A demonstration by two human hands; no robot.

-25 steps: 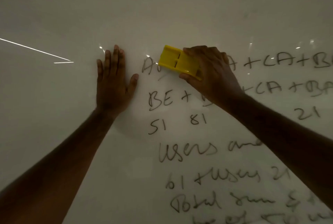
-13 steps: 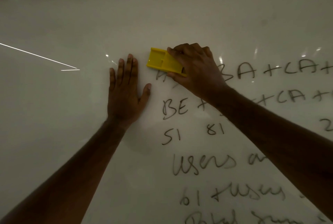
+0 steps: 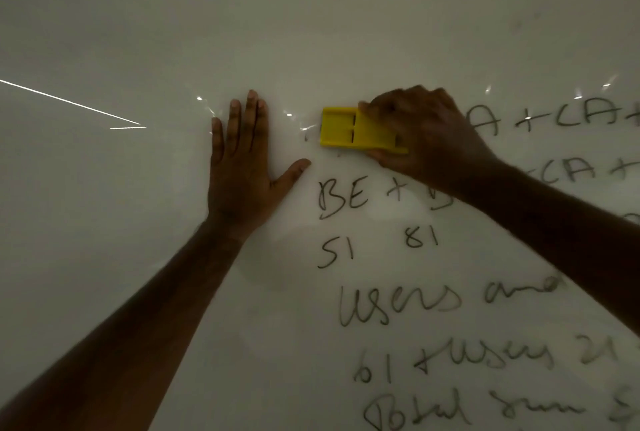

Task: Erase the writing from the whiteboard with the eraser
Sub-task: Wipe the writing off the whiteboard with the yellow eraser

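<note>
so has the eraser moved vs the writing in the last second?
Yes. The yellow eraser, held in the right hand, slid left along the top line toward the flat left hand; the first letters above "BE" are nearly gone.

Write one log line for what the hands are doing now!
right hand: holds eraser on top line | left hand: flat on whiteboard | writing: mostly left
</note>
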